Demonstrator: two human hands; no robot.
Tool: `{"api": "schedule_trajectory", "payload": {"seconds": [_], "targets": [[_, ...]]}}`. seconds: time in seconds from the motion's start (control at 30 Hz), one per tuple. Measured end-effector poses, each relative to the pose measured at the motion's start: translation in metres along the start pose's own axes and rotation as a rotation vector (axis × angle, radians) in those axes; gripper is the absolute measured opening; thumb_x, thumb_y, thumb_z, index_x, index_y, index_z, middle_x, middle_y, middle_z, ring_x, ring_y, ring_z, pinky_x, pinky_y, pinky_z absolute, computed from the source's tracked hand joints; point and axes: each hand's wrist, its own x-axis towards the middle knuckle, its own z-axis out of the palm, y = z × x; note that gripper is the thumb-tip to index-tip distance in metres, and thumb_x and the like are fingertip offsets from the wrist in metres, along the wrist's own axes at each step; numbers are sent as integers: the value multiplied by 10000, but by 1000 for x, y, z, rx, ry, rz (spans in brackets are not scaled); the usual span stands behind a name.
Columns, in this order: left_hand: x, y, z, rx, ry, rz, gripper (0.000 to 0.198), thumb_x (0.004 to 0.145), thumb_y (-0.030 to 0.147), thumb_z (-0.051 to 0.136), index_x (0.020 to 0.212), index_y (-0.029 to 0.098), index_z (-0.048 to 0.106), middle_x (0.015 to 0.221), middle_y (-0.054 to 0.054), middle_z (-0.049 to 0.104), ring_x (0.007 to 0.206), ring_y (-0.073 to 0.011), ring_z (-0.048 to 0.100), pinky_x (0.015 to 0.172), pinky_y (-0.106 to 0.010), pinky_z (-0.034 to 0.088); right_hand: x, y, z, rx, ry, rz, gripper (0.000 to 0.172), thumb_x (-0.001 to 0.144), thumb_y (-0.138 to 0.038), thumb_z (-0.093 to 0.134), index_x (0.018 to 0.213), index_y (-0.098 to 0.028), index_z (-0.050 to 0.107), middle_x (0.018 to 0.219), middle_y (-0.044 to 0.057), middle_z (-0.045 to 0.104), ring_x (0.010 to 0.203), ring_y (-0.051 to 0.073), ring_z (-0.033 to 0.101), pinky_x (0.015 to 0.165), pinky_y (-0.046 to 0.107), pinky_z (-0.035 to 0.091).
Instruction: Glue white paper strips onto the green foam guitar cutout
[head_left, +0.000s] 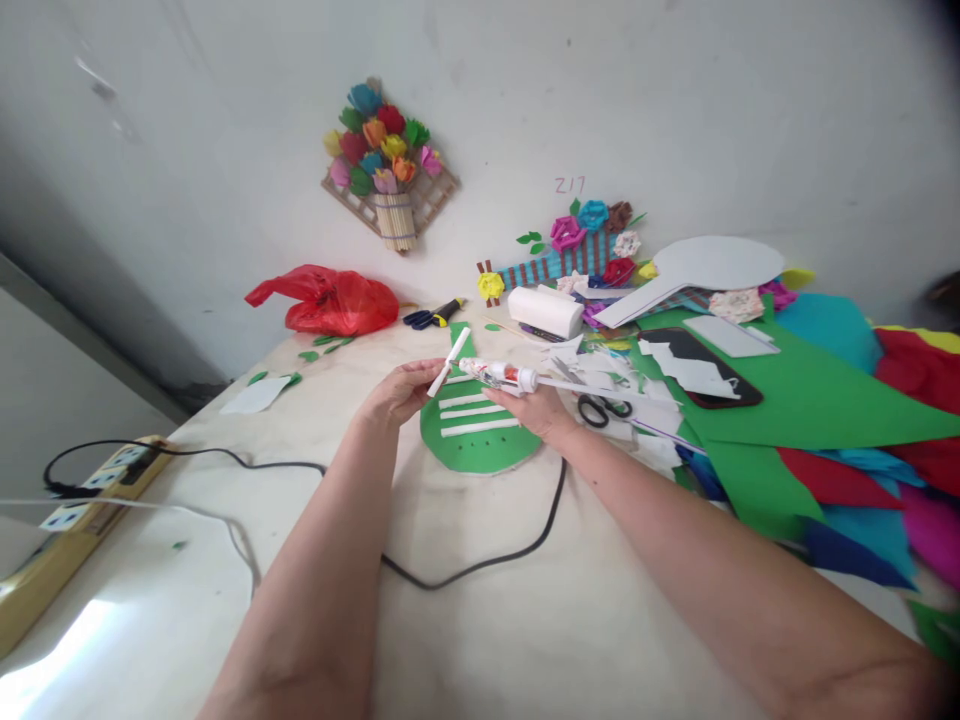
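Observation:
My left hand (pixel 400 392) pinches a rolled white paper stick (pixel 448 362), held slanted above the table. My right hand (pixel 534 410) grips a white glue tube (pixel 501 375) with red print, its tip pointing at the stick. Below both hands lies a green rounded foam cutout (pixel 472 450) with three white paper sticks (pixel 475 410) laid across it in rows.
Black scissors (pixel 602 409) lie right of the cutout beside white paper scraps. Coloured paper sheets (pixel 825 420) pile up at the right. A black cable (pixel 450 575) crosses the table from a power strip (pixel 82 490). A red plastic bag (pixel 330 300), a white roll (pixel 545 311) and paper flowers stand by the wall.

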Motion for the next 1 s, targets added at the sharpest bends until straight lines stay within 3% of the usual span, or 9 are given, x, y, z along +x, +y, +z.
{"api": "schedule_trajectory", "payload": {"seconds": [0.3, 0.8, 1.0], "targets": [[4, -1, -2, -17, 12, 2, 146, 700, -13, 575, 788, 51, 673, 660, -83, 676, 565, -117, 622, 574, -179, 512, -1, -3, 0, 1, -39, -28, 209, 742, -386, 610, 741, -188, 677, 775, 65, 702, 766, 219, 657, 729, 291, 487], [3, -1, 0, -10, 29, 11, 150, 724, -2, 544, 775, 63, 669, 630, -67, 667, 544, -109, 608, 557, -175, 508, -3, -7, 3, -25, -52, 84, 205, 685, -405, 652, 729, -207, 678, 746, 47, 704, 753, 216, 655, 656, 276, 490], [2, -1, -2, -3, 9, 8, 150, 713, -5, 557, 793, 52, 669, 643, -76, 669, 554, -114, 615, 564, -177, 511, -1, -7, 2, -18, -29, 73, 222, 681, -395, 664, 775, -195, 673, 791, 67, 707, 774, 221, 659, 703, 292, 486]]}}
